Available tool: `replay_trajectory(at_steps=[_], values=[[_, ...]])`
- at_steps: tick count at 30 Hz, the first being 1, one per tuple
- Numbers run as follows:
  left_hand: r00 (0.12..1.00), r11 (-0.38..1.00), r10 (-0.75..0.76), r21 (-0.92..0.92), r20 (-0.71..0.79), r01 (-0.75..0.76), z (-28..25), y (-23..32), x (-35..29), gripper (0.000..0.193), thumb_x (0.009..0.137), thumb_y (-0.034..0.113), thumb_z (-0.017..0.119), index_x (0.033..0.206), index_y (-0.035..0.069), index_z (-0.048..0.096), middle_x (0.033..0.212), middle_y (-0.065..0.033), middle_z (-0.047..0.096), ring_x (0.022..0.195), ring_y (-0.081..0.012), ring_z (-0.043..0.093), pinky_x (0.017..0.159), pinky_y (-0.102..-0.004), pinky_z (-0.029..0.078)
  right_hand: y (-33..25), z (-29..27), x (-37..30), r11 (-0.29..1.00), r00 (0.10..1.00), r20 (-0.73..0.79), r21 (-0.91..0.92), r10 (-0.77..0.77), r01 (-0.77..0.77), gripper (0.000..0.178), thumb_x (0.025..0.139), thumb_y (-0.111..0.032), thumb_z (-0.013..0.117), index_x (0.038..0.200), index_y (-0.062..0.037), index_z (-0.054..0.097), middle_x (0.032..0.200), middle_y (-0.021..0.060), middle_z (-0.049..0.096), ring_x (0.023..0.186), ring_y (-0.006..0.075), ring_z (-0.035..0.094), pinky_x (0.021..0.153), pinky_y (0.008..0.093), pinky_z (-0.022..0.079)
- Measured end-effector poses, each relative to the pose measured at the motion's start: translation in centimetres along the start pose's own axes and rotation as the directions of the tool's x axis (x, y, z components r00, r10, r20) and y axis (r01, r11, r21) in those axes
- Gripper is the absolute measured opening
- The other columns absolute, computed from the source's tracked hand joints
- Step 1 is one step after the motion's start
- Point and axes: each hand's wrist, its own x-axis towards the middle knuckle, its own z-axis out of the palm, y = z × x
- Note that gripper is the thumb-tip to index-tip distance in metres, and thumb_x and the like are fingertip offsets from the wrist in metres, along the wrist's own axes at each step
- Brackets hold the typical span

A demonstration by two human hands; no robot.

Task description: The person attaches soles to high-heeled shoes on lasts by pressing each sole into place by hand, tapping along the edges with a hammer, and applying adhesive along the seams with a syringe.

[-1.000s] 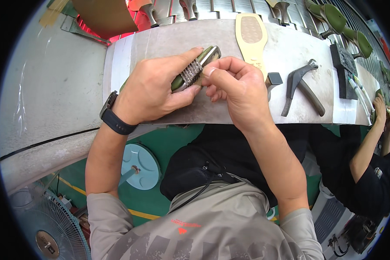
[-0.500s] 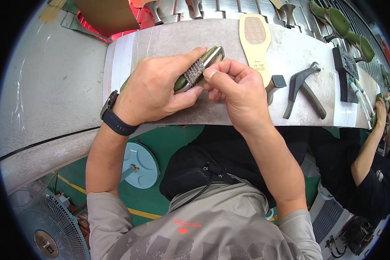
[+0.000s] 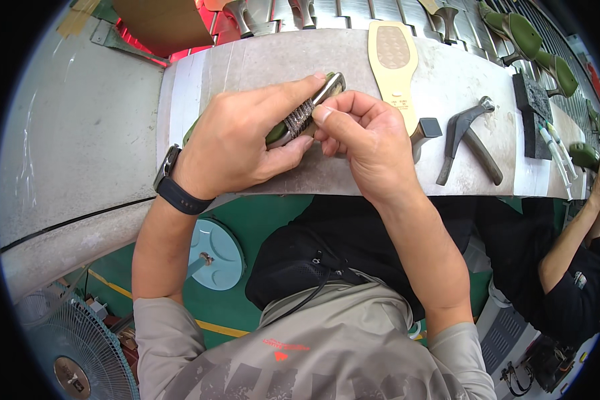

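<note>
My left hand, with a dark watch at its wrist, is wrapped round a shoe on a green last. A glittery strap crosses the shoe, and a shiny edge runs along its side. Much of the shoe lies hidden under my left fingers and palm. My right hand is closed, its thumb and forefinger pinched at the strap's right edge. Whatever those fingertips hold is too small to make out.
Right of my hands are a cream insole, a flared piece with a dark square face, lasting pincers, a black block and slim tubes. Heeled shoes stand beyond the bench. A co-worker's arm is at far right.
My left fingers have shifted slightly over the shoe, covering a little more of the strap. My right hand keeps its pinch. The co-worker's hands have moved, and a green last shows there.
</note>
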Motion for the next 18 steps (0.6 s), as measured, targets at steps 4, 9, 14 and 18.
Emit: replay_trajectory(at_steps=[4, 9, 14, 18], values=[[1.0, 1.0, 0.007, 0.022, -0.009, -0.007, 0.0, 0.1, -0.1, 0.07, 0.076, 0.005, 0.082, 0.142, 0.001, 0.061, 0.113, -0.0215, 0.074, 0.094, -0.0368, 0.075, 0.081, -0.0384, 0.06, 0.1, -0.1, 0.2, 1.0, 1.0, 0.016, -0.001, -0.001, 0.001, 0.015, 0.095, -0.017, 0.075, 0.095, -0.0037, 0.069, 0.079, 0.0021, 0.069, 0.065, 0.0076, 0.061, 0.063, 0.0207, 0.048], [1.0, 0.999, 0.03, 0.037, 0.003, -0.03, 0.1, -0.1, -0.1, 0.07, 0.077, 0.005, 0.081, 0.143, 0.0, 0.06, 0.114, -0.0223, 0.074, 0.094, -0.037, 0.075, 0.081, -0.0378, 0.06, -0.6, -0.9, 0.8, 0.993, 0.996, 0.051, -0.1, 0.075, -0.069, 0.023, 0.095, -0.022, 0.078, 0.091, -0.0044, 0.065, 0.077, 0.0021, 0.068, 0.062, 0.0081, 0.062, 0.058, 0.0221, 0.05], [0.996, 0.997, -0.073, 0.008, 0.055, 0.072, -0.3, 0.0, 0.3, 0.074, 0.077, 0.008, 0.082, 0.146, 0.0, 0.057, 0.115, -0.0253, 0.073, 0.095, -0.039, 0.074, 0.082, -0.0386, 0.059, -1.5, -1.0, 1.3, 0.966, 0.993, 0.034, -0.238, 0.117, -0.106, 0.032, 0.095, -0.03, 0.079, 0.088, -0.0045, 0.061, 0.076, 0.003, 0.068, 0.062, 0.0088, 0.064, 0.056, 0.0243, 0.053], [0.983, 0.978, -0.18, -0.112, -0.016, 0.178, 0.2, -0.5, 0.4, 0.07, 0.078, 0.022, 0.082, 0.141, -0.001, 0.06, 0.108, -0.0219, 0.074, 0.09, -0.0392, 0.072, 0.078, -0.0432, 0.058, 0.3, -1.3, -1.3, 0.86, 0.987, 0.014, -0.488, -0.161, 0.148, 0.021, 0.092, -0.015, 0.078, 0.086, 0.0012, 0.066, 0.071, 0.0048, 0.067, 0.065, 0.0098, 0.064, 0.06, 0.0271, 0.051]])
